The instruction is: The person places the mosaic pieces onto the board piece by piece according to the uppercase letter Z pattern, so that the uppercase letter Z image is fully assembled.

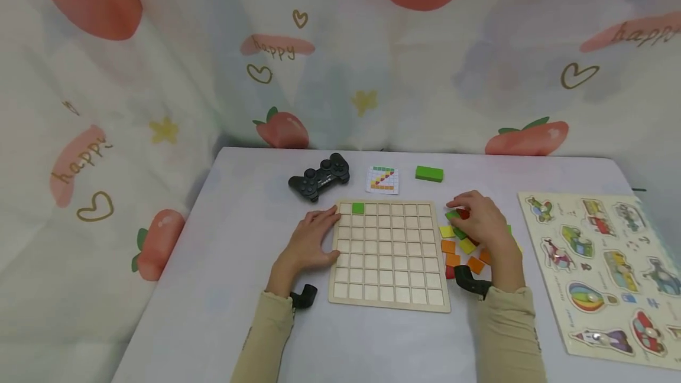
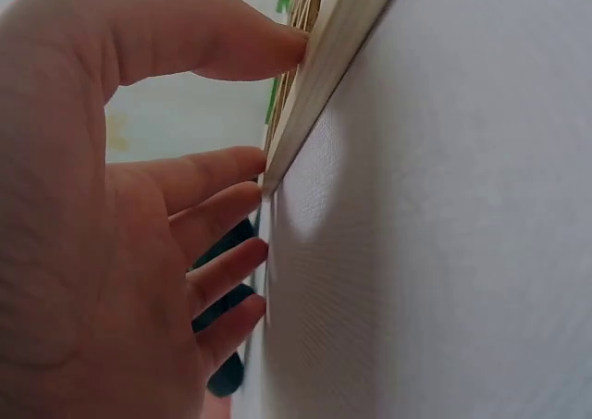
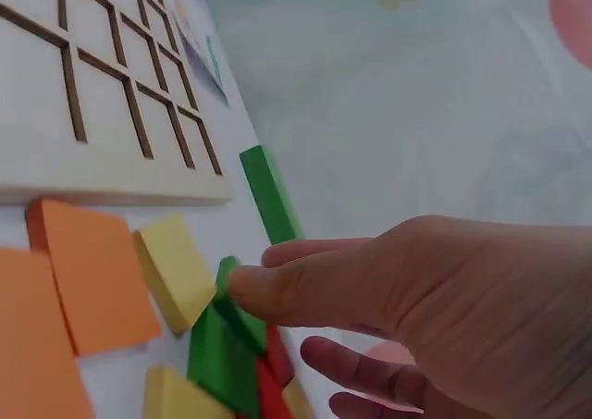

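A wooden grid board [image 1: 390,307] lies flat on the table, with one green tile [image 1: 358,208] in its top row. My left hand [image 1: 308,243] rests against the board's left edge. In the left wrist view its thumb [image 2: 250,51] touches the wooden rim, and the other fingers stretch out fairly straight. Right of the board, my right hand [image 1: 481,221] is over a loose pile of coloured tiles. Thumb and index finger pinch a tilted green tile [image 3: 242,319] at the top of the pile. Under it are another green tile [image 3: 222,363] and red ones.
Orange tiles [image 1: 476,265] and yellow tiles [image 1: 446,231] lie by the board's right edge. Behind the board are a black game controller [image 1: 321,177], a pattern card [image 1: 382,180] and a green block [image 1: 429,174]. A picture puzzle board [image 1: 601,270] covers the table's right side.
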A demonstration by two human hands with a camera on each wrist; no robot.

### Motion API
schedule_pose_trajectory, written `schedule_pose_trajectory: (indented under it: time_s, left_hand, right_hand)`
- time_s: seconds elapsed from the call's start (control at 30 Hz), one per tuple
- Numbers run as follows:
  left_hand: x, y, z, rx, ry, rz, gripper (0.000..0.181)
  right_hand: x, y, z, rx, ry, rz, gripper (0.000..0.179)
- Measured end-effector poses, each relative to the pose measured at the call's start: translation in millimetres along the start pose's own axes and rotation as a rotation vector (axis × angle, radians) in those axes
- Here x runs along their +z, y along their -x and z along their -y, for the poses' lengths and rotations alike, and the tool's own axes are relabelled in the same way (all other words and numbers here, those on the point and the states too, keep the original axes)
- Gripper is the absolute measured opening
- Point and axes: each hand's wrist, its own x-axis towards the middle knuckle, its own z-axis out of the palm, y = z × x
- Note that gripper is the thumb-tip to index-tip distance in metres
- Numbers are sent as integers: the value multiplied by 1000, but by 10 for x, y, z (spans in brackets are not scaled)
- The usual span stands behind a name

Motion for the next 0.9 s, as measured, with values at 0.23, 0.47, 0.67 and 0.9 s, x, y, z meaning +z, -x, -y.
schedule_pose_trajectory:
  time_s: [0.23, 0.47, 0.67, 0.9]
  left_hand:
    - [26, 0, 94, 22, 63, -31, 80]
    - [113, -12, 190, 39, 140, -51, 80]
    - [112, -29, 195, 41, 156, -50, 80]
    - [137, -25, 216, 35, 153, -57, 80]
  right_hand:
    - [-19, -19, -104, 49, 58, 5, 30]
    - [-21, -15, -22, 99, 47, -18, 24]
    - [-37, 10, 78, 62, -8, -84, 16]
    - [274, -134, 391, -89, -219, -98, 16]
